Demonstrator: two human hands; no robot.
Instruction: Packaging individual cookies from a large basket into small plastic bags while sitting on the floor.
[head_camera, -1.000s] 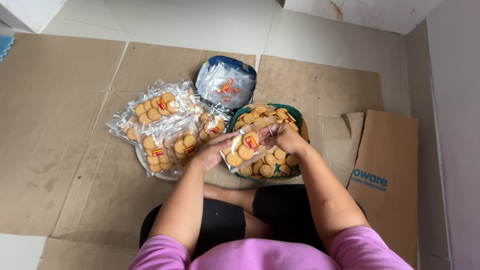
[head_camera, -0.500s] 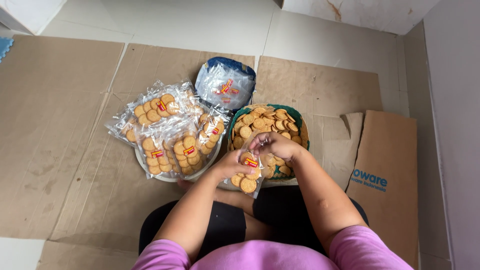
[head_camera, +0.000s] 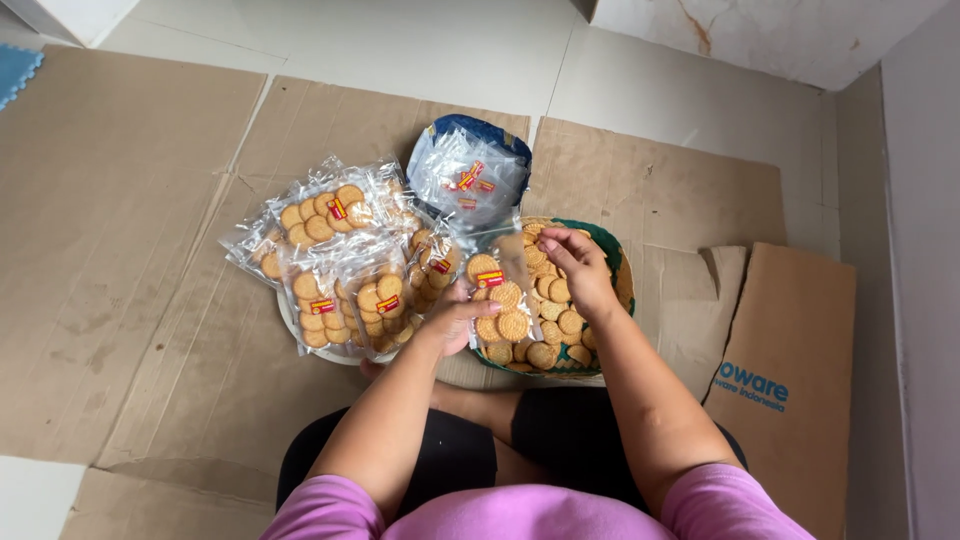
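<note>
left hand (head_camera: 458, 322): grip clenched on the lower part of a clear packet (head_camera: 500, 300) part filled with round biscuits
right hand (head_camera: 578, 268): fingers pinched at the packet's open top edge, over the basket
packet: held upright above the near left rim of the green basket (head_camera: 612, 252)
basket: full of loose biscuits (head_camera: 562, 322), on the cardboard just in front of the knees
plate (head_camera: 300, 335): white, touching the basket's left side, heaped with sealed packets (head_camera: 335, 260) that hide most of it
bag (head_camera: 468, 178): blue and clear, lying at the basket's far edge, just beyond the hands
brown sheet (head_camera: 790, 370): loose card lying near the right wall
open room: bare cardboard (head_camera: 120, 220) stretches wide to the left; tiled floor (head_camera: 400, 50) along the far edge; the wall closes in the right side
</note>
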